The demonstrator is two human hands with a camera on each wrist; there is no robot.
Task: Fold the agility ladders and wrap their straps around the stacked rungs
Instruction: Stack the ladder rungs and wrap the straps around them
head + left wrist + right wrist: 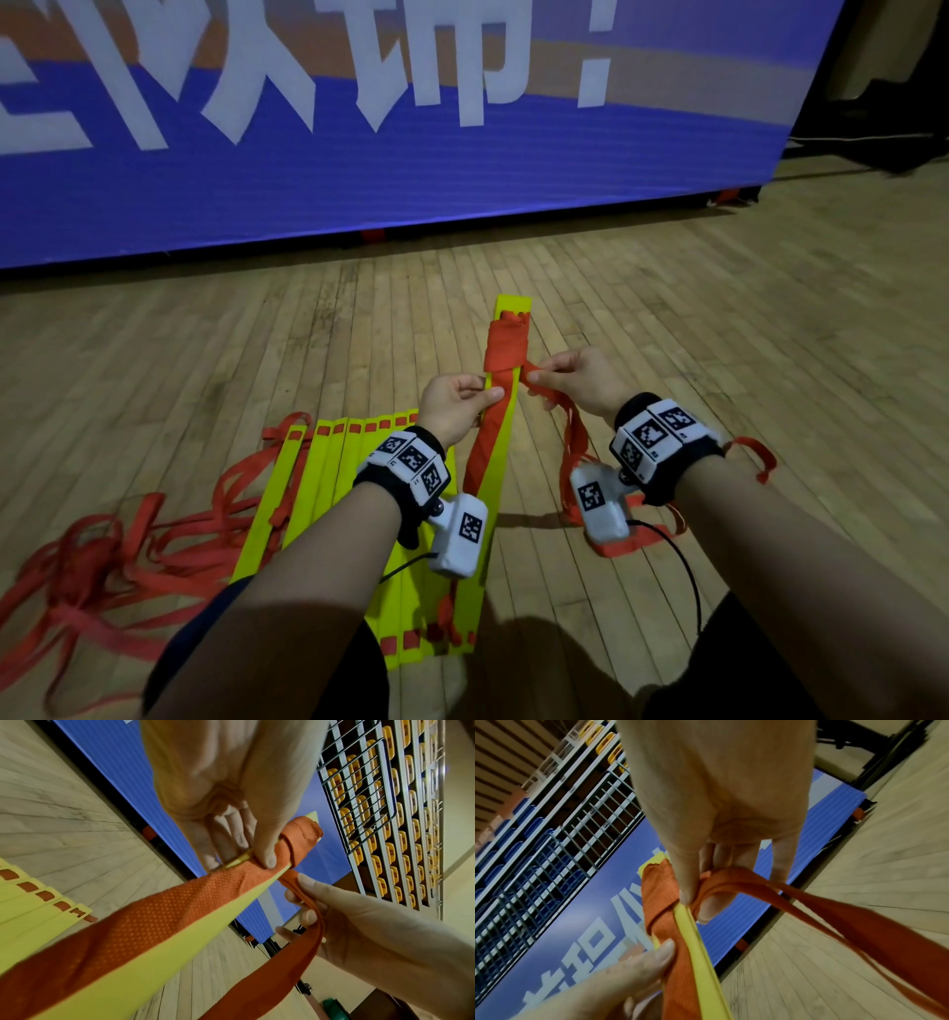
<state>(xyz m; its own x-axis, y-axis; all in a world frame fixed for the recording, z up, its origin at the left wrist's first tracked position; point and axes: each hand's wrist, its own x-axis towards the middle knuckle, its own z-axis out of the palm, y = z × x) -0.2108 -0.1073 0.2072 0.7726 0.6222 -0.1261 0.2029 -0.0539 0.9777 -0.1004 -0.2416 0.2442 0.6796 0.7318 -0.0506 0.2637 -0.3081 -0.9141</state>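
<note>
Basically, a stack of yellow rungs (500,411) is being held up off the wooden floor (719,334), tilting away from the person, its near end down by the person's legs. An orange strap (506,347) is sitting wrapped in several turns around the stack's far end, with a bit of yellow sticking out past the wrap. One length of strap is running down along the top face of the stack.

The left hand (452,406) is gripping the stack just below the wrap, thumb pressing on the strap on top, fingers curling under the yellow edge. In the left wrist view the thumb (264,850) is lying flat across the orange webbing. The right hand (575,380) is pinching the loose strap tail (544,385) right beside the wrap, thumb and fingers closing on it; the rest of the tail is hanging down past the right wrist to the floor.

To the left on the floor, a second ladder (334,488) is lying with its yellow rungs fanned side by side, and its orange straps (102,560) are sprawling in a loose tangle further left.

Behind everything a big blue banner (359,169) with white characters is standing along the floor. Wrist views are catching tiers of yellow seats (385,821) behind railings.
</note>
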